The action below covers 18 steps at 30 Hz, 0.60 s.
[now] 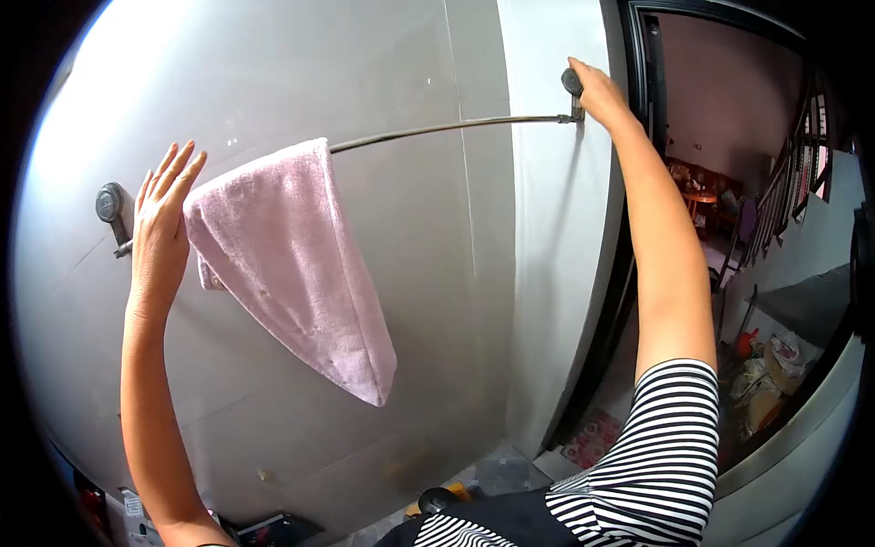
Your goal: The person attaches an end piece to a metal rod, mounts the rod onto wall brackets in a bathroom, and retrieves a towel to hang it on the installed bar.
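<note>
A pink towel hangs folded over a metal towel rail on the wall, its lower end narrowing to a point. My left hand is beside the towel's left edge, in front of the rail, with fingers stretched upward and nothing seen in its grasp. The rail's left mount shows just left of that hand. At the rail's other end, my right hand is at the round right mount, its fingers together against the mount's side and partly hidden.
Grey wall panels are behind the rail. A dark door frame stands at the right, with a room, a stair railing and plastic bags beyond. Dark items lie at the lower left.
</note>
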Each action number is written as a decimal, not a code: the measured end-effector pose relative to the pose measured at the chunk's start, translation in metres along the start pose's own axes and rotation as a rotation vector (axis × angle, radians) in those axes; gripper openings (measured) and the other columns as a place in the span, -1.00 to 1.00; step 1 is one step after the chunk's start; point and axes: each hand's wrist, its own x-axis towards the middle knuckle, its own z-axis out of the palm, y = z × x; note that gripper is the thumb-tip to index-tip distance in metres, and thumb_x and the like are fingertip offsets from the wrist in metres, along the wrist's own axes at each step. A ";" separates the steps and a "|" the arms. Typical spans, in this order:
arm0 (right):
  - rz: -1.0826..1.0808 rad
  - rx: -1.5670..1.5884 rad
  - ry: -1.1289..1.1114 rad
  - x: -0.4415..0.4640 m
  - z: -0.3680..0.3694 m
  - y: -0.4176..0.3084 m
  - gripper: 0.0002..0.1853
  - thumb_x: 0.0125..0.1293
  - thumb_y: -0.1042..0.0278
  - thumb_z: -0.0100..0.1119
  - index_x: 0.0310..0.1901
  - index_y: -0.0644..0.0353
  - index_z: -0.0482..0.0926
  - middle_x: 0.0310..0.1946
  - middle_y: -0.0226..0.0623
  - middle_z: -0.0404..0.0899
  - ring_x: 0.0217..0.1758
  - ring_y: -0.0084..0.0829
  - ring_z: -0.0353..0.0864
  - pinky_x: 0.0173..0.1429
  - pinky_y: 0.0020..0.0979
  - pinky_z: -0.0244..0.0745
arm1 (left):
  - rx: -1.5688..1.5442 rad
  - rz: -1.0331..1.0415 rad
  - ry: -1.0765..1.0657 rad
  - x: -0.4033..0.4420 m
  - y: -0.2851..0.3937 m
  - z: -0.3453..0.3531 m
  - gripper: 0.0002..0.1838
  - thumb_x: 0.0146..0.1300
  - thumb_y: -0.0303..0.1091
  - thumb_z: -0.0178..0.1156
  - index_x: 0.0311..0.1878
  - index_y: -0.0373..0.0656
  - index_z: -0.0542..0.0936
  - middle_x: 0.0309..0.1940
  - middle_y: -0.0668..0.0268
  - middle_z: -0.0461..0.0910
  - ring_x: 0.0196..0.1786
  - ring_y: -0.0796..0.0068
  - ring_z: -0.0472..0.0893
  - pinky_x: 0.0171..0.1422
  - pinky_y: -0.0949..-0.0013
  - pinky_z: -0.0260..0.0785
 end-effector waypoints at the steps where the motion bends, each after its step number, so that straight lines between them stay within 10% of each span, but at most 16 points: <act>1: 0.037 0.036 -0.052 0.002 -0.002 0.001 -0.39 0.13 0.78 -0.23 0.24 0.11 0.30 0.13 -0.09 0.43 0.22 -0.13 0.38 0.29 -0.22 0.28 | -0.027 0.013 -0.012 0.001 0.009 0.002 -0.56 0.34 -0.49 -0.20 0.24 0.05 0.41 0.30 0.35 0.30 0.41 0.39 0.17 0.51 0.15 -0.07; 9: -0.016 -0.019 -0.043 0.015 0.008 0.012 -0.45 0.11 0.72 -0.21 0.18 0.15 0.37 0.06 -0.09 0.49 0.13 -0.08 0.45 0.17 -0.19 0.38 | -0.016 0.063 -0.074 -0.007 0.052 0.014 -0.53 0.24 -0.63 -0.11 0.18 -0.01 0.45 0.31 0.38 0.29 0.42 0.40 0.13 0.52 0.14 -0.09; 18: -0.311 0.053 -0.076 -0.058 0.055 -0.059 -0.37 0.10 0.63 -0.21 0.29 0.07 0.24 0.36 -0.20 0.14 0.45 -0.20 0.03 0.44 -0.06 -0.02 | 0.010 0.099 -0.129 -0.022 0.071 0.026 -0.40 0.08 -0.74 -0.11 0.19 0.00 0.46 0.38 0.31 0.15 0.46 0.34 0.04 0.53 0.10 -0.15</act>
